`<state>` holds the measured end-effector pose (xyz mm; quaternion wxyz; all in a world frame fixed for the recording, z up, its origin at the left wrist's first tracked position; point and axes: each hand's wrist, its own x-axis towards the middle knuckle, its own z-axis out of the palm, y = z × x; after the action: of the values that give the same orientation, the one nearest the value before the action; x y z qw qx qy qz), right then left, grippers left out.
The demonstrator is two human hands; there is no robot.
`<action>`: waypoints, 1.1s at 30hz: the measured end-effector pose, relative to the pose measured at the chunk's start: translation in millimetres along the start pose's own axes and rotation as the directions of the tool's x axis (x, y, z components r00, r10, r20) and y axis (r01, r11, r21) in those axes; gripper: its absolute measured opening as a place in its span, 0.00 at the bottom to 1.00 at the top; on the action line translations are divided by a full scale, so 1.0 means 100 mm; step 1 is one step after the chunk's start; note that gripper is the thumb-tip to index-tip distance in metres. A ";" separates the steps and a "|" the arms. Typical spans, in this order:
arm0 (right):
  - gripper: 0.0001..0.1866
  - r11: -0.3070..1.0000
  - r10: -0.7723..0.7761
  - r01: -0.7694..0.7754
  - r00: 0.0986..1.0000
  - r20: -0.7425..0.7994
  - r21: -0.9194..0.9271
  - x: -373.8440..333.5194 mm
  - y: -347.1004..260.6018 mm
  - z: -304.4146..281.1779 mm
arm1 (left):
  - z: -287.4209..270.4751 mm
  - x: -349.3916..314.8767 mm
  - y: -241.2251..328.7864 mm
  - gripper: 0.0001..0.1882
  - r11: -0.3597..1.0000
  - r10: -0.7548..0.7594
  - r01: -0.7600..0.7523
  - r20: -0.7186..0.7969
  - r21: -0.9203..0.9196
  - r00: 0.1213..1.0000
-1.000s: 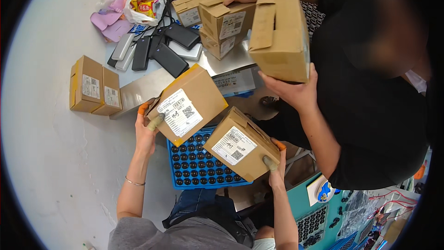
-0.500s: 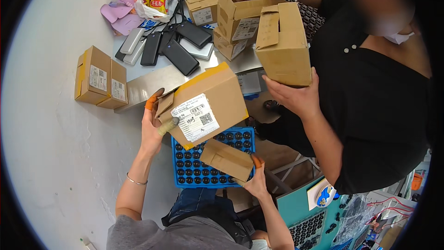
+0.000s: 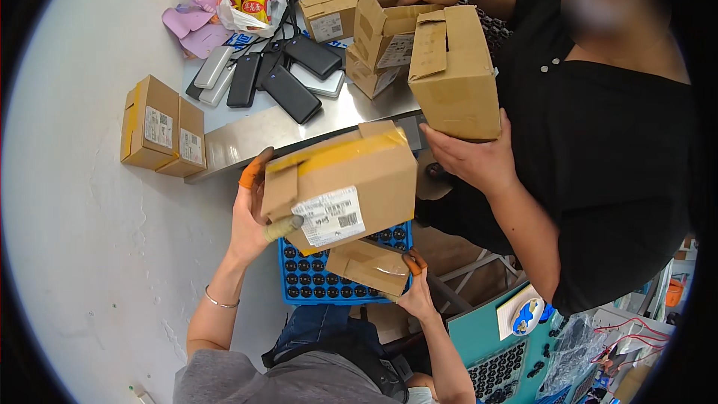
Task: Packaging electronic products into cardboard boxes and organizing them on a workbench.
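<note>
While the left hand [image 3: 248, 221] grips the upper box [image 3: 385, 193] by its left end, the right hand [image 3: 416, 293] grips the lower box [image 3: 366, 267] by its right end, both over the blue tray [image 3: 321, 301]. Hold tight: slips could hit the black round bits [image 3: 304, 280].

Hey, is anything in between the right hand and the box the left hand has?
Yes: a second cardboard box. The right hand holds it by one end, and it sits just below the yellow-taped box in the left hand in this view.
</note>
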<state>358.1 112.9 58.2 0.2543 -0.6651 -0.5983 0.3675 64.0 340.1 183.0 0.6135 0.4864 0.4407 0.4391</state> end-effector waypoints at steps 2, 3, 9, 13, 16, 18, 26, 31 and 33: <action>0.56 0.999 0.031 -0.030 0.999 0.022 -0.020 -0.04 0.08 -0.06 | 0.01 0.01 0.03 0.60 0.989 0.097 -0.105 0.082 0.101 0.992; 0.56 0.998 0.062 -0.062 0.996 0.064 -0.004 -0.03 0.03 -0.14 | 0.01 0.02 0.10 0.60 0.991 0.086 -0.094 0.078 0.097 0.993; 0.58 0.987 0.152 -0.153 0.988 0.016 0.043 0.11 -0.60 -0.70 | 0.11 -0.09 0.30 0.63 0.994 0.047 -0.063 0.158 0.093 0.986; 0.57 0.981 -0.072 0.133 0.929 -0.362 0.144 0.37 -1.21 -1.11 | 0.21 -0.26 0.23 0.48 0.950 0.206 -0.258 0.265 0.177 0.942; 0.47 0.927 -0.332 0.287 0.927 -0.176 -0.241 0.61 -1.65 -1.37 | 0.27 -0.35 0.24 0.36 0.867 0.284 -0.413 0.405 0.279 0.869; 0.42 0.885 -0.375 0.308 0.916 -0.143 -0.349 0.66 -1.71 -1.45 | 0.35 -0.38 0.30 0.21 0.869 0.304 -0.433 0.430 0.241 0.850; 0.18 0.777 -0.574 0.478 0.805 -0.151 -0.409 0.54 -1.78 -1.40 | 0.33 -0.41 0.43 0.21 0.805 0.324 -0.479 0.419 0.350 0.849; 0.14 0.732 -0.632 0.516 0.757 -0.163 -0.446 0.49 -1.87 -1.38 | 0.29 -0.44 0.37 0.21 0.836 0.379 -0.493 0.395 0.242 0.837; 0.14 0.725 -0.635 0.499 0.751 -0.180 -0.474 0.51 -1.88 -1.36 | 0.29 -0.46 0.34 0.20 0.853 0.388 -0.475 0.348 0.214 0.853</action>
<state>352.2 205.5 276.3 0.3116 -0.5349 -0.7850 0.0242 77.7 294.1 226.2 0.4772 0.7181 0.2831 0.4200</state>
